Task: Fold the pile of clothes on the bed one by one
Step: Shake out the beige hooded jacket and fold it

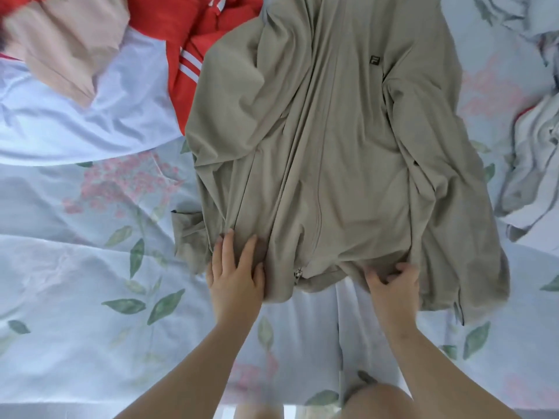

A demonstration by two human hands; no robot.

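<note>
Left hand (235, 275), right hand (393, 287) at hem (322, 275)

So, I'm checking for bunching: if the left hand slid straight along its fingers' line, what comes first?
The left hand rests on the beige jacket; it would likely meet its raised folds just ahead.

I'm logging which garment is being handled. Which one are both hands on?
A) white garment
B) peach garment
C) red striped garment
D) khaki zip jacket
D: the left hand lies flat on the khaki zip jacket near its hem, and the right hand grips that hem.
</note>
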